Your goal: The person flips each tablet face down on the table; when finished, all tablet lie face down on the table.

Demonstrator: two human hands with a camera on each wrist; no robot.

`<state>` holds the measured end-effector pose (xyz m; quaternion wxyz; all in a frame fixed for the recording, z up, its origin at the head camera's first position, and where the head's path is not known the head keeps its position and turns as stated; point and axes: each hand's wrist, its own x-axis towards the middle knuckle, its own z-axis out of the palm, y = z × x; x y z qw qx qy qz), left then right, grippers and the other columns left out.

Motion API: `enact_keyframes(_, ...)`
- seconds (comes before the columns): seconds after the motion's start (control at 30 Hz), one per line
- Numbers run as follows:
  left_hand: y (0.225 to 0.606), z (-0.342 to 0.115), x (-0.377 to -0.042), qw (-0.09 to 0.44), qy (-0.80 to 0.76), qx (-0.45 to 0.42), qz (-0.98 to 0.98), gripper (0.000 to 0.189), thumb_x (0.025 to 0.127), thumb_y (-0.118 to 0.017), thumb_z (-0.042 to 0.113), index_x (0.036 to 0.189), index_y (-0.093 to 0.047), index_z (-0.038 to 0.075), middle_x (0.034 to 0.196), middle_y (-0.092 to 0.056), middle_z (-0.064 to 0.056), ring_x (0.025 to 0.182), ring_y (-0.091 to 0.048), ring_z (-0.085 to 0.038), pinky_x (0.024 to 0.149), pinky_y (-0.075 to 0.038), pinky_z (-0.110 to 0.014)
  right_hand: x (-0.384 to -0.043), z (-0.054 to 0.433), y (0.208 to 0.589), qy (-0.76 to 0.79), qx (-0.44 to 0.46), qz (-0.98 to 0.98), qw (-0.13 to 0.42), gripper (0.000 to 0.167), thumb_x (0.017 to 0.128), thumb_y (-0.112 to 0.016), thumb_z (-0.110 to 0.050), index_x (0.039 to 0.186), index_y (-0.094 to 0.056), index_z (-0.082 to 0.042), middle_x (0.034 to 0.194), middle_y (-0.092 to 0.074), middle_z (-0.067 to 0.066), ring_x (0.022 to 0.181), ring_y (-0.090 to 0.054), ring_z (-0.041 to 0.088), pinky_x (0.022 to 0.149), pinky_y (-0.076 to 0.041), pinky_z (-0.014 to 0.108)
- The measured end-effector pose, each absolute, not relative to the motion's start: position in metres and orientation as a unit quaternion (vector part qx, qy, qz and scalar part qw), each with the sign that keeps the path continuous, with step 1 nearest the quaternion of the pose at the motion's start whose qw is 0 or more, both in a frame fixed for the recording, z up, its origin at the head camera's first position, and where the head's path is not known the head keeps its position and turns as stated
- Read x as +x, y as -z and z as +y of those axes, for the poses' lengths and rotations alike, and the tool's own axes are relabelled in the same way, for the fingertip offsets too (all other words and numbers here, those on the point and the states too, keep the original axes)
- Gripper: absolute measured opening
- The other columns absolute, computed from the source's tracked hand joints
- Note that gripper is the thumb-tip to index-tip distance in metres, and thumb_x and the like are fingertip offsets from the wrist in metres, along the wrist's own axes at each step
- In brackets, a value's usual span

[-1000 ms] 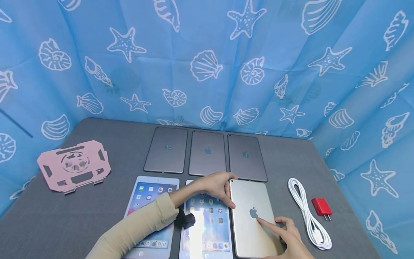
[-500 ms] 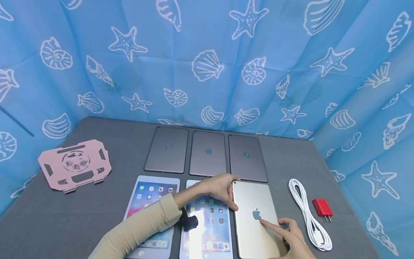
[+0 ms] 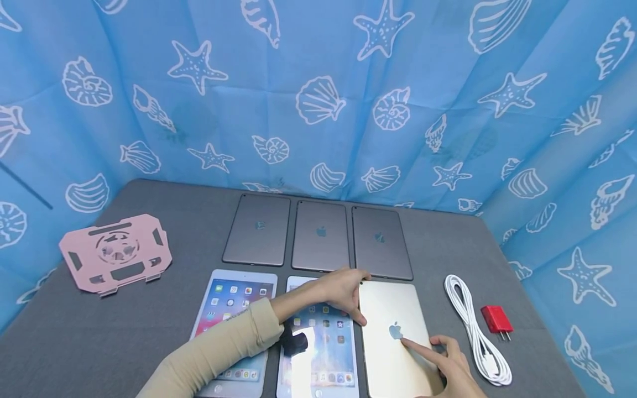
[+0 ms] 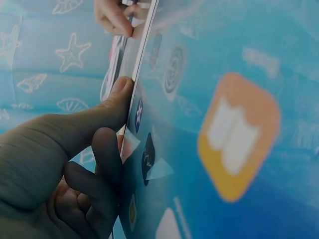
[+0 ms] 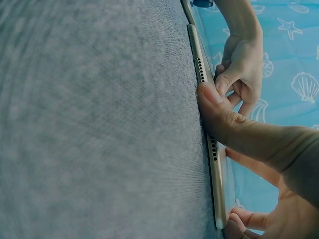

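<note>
A gold tablet lies face down at the front right of the row, its logo showing. My left hand holds it at the top left corner, the thumb on the left edge and fingers near the top edge. My right hand grips its lower right part. One fingertip touches the back just below the logo. In the right wrist view, the right thumb presses the bottom edge beside the speaker holes, with other fingers by the corner. A lit tablet lies face up under my left wrist.
Another lit tablet is partly covered by my left sleeve. Three dark grey tablets lie face down behind, one nearest the gold one. A coiled white cable and red charger plug lie right; a pink stand lies left.
The gold tablet has shifted slightly right and toward me, with both hands staying on it. The other things keep their places apart from a slight shift of the view.
</note>
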<state>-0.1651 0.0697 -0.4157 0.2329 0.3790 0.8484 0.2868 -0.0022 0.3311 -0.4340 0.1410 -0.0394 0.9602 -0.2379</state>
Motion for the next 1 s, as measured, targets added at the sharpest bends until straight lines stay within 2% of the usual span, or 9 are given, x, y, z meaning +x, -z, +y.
enact_keyframes(0.2,0.417,0.0697,-0.1652,0.235,-0.299,0.373,0.846,0.096,0.076,-0.092,0.03,0.151,-0.04,-0.002,0.055,-0.067,0.01,0.041,-0.058,-0.001,0.058,-0.051,-0.012,0.001,0.3319,0.4365,0.231,-0.066,0.965,0.109,0.082,0.065,-0.094,-0.045,0.139,-0.064,-0.03,0.124,-0.044,0.021,0.091,-0.041,0.024,0.07,-0.034,0.034)
enact_keyframes(0.6,0.4174,0.0679,-0.1644,0.22,-0.318,0.377,0.842,0.093,0.075,-0.093,0.029,0.148,-0.045,0.0,0.053,-0.064,0.01,0.04,-0.056,0.0,0.057,-0.051,-0.011,0.0005,0.3304,0.4355,0.243,-0.041,0.96,0.134,0.085,0.065,-0.094,-0.043,0.142,-0.061,-0.028,0.127,-0.04,0.023,0.094,-0.04,0.026,0.071,-0.033,0.034)
enact_keyframes(0.83,0.4188,0.0677,-0.165,0.216,-0.324,0.375,0.841,0.093,0.074,-0.094,0.028,0.149,-0.046,0.0,0.053,-0.064,0.01,0.04,-0.055,0.0,0.057,-0.051,-0.012,-0.0013,0.3287,0.4319,0.256,-0.013,0.953,0.161,0.084,0.066,-0.095,-0.04,0.142,-0.061,-0.027,0.134,-0.035,0.026,0.1,-0.041,0.032,0.072,-0.035,0.036)
enact_keyframes(1.0,0.4188,0.0665,-0.164,0.215,-0.326,0.375,0.841,0.093,0.074,-0.094,0.028,0.149,-0.046,0.0,0.053,-0.064,0.01,0.039,-0.055,0.0,0.058,-0.05,-0.011,-0.0043,0.3243,0.4282,0.231,-0.001,0.958,0.169,0.091,0.063,-0.097,-0.042,0.143,-0.06,-0.022,0.134,-0.038,0.026,0.099,-0.043,0.031,0.073,-0.038,0.036)
